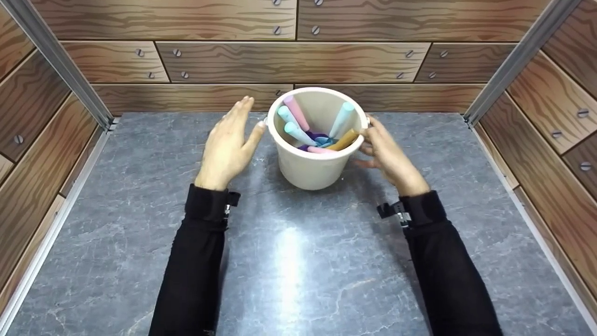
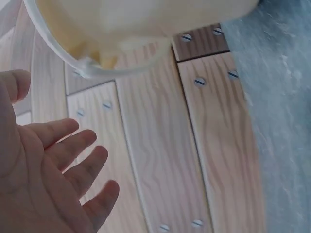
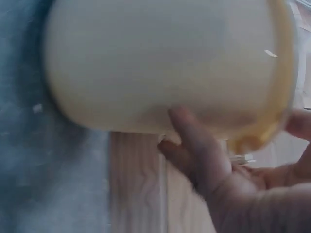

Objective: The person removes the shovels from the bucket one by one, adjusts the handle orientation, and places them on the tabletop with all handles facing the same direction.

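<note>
A cream plastic bucket (image 1: pixel 311 170) stands upright near the back of the grey surface. Several rod-like handles lean inside it: a pink handle (image 1: pixel 296 113), a light-blue handle (image 1: pixel 342 119) and a mustard-coloured piece (image 1: pixel 345 140) among them. Their lower ends overlap with dark purple and blue parts, whose kind I cannot tell. My left hand (image 1: pixel 227 145) is held beside the bucket's left rim, fingers extended; the left wrist view shows its palm holding nothing. At the bucket's right side, my right hand (image 1: pixel 387 151) has its relaxed fingers against or very near the wall and rim.
A grey marbled tabletop (image 1: pixel 326 261) spreads in front of the bucket. Wood-patterned panels (image 1: pixel 294 60) rise behind it and along both sides, joined by metal corner posts (image 1: pixel 517 60). A bright light reflection lies on the table's middle.
</note>
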A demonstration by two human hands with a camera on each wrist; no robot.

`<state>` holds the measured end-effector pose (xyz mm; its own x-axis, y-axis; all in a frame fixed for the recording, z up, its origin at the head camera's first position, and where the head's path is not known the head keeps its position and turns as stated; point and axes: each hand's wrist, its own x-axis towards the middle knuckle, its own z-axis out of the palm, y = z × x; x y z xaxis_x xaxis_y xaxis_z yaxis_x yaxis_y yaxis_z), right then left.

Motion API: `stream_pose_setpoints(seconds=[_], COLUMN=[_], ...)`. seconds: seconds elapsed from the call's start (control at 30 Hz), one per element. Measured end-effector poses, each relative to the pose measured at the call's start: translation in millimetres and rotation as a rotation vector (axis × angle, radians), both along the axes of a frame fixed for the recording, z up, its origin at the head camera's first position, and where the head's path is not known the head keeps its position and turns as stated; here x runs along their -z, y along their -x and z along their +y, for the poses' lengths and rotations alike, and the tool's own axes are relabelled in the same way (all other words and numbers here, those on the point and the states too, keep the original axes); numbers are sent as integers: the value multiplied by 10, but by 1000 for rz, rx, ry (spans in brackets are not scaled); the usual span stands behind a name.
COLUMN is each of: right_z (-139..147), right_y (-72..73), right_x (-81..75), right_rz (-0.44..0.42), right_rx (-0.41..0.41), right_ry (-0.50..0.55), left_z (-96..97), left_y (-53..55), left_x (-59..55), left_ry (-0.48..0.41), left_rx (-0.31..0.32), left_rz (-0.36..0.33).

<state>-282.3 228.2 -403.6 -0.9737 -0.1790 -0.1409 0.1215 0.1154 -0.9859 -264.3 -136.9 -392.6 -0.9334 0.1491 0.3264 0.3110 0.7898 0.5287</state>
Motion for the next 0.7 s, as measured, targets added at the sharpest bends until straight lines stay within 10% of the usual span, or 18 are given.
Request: stream_pose_setpoints(seconds=[0.7], right_z=[-86], right_y=[24], right_x=[336], right_rz=[-78], right_rx=[-15], right_ry=[225], left_z=[429], left_y=[233], left_x=[-634], left_ry=[504], left_rx=[281], left_rz=[88])
